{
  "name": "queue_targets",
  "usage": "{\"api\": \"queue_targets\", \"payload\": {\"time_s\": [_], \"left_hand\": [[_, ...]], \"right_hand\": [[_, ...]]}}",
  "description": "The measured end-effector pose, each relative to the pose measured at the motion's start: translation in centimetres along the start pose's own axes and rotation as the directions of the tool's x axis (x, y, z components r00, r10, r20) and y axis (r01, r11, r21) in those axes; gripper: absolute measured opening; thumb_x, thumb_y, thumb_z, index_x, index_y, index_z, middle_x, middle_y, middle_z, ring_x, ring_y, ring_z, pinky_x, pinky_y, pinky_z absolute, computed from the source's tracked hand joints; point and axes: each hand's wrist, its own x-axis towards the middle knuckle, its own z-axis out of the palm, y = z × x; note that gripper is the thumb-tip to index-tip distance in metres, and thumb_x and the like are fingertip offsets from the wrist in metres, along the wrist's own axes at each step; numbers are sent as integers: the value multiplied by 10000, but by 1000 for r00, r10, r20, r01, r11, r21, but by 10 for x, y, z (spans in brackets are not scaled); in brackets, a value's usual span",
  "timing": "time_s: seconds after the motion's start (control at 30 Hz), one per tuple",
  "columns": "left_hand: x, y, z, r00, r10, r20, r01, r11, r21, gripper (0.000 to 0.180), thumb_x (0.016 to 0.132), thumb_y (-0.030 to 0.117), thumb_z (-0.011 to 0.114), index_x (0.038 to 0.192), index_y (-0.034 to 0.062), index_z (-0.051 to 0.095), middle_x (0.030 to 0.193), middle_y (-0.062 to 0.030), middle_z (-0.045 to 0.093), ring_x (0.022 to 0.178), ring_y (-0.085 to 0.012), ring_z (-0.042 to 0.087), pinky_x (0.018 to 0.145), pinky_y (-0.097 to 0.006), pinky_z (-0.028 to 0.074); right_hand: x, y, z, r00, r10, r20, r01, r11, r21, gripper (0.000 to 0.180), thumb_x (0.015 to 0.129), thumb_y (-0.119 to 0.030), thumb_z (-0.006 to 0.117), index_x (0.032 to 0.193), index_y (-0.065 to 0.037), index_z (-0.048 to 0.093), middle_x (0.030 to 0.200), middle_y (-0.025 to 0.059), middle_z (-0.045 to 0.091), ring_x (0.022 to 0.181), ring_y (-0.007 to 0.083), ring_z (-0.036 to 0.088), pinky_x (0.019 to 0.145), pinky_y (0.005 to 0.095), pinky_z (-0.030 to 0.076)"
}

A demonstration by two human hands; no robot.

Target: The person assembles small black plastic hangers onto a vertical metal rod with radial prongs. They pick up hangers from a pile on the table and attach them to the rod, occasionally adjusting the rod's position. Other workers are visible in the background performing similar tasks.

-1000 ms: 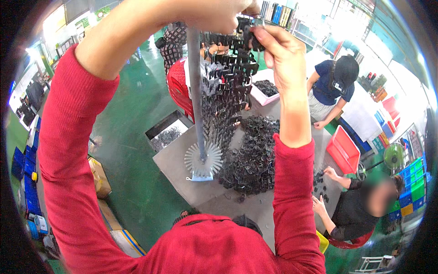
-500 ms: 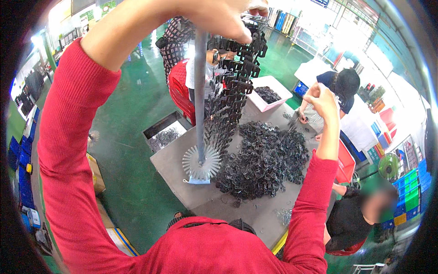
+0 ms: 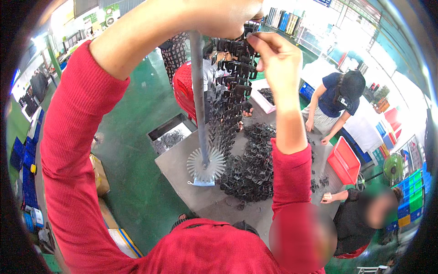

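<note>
right hand (image 3: 279, 59) pinches a black plastic piece at the rack top (image 3: 237, 50).
left hand (image 3: 228, 16) grips the grey pole (image 3: 199, 100); loading step, next likely needs hooking it on.

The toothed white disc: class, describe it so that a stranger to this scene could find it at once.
Start at the grey worktable in the middle, strewn with a heap of black plastic parts. At the heap's left edge a grey pole stands upright, and the white disc rings its foot. Its pale radiating teeth set it apart from the dark parts nearby.
</note>
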Motion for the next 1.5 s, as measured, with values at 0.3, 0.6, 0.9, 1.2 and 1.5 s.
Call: {"api": "queue_targets", "payload": {"time_s": [0.3,0.6,0.9,1.2,1.5], "left_hand": [[-4,8,2,970,218,-109,-215,976,40,219,698,-19,567,904,-35,639,832,-229,650,824,-372,644,750,-411,512],[-4,-1,5,982,148,-115,-164,976,-143,226,686,-56,525,895,-62,612,818,-265,628,824,-393,631,734,-415,503],[-10,17,-21,993,116,-13,-116,985,-128,233,667,-9,529,874,-93,595,743,-281,615,719,-414,620,650,-437,510],[21,5,25,971,147,-189,-121,983,141,275,713,179,691,914,-8,680,849,-204,670,811,-346,656,745,-420,522],[29,6,28,960,178,-214,-167,984,69,298,680,238,703,934,85,734,924,-150,698,889,-302,667,775,-419,514]], "right_hand": [[-7,15,-24,990,52,133,-109,881,461,147,834,-116,705,925,-1,697,745,35,657,479,33,421,444,176,312],[-36,62,-118,974,186,-127,-140,941,308,183,884,-165,659,985,-14,682,738,23,649,479,30,421,446,176,297],[-33,82,-153,995,97,-36,-93,693,-715,409,796,-241,716,1155,-85,596,921,92,678,642,144,647,596,285,494],[-17,3,-17,982,-167,-87,98,848,-521,340,854,-307,655,1103,-77,650,937,122,681,779,243,652,723,324,494],[-9,23,-42,995,103,-5,-98,964,247,245,875,-127,671,1077,10,649,891,33,653,449,5,348,384,162,215]]}}
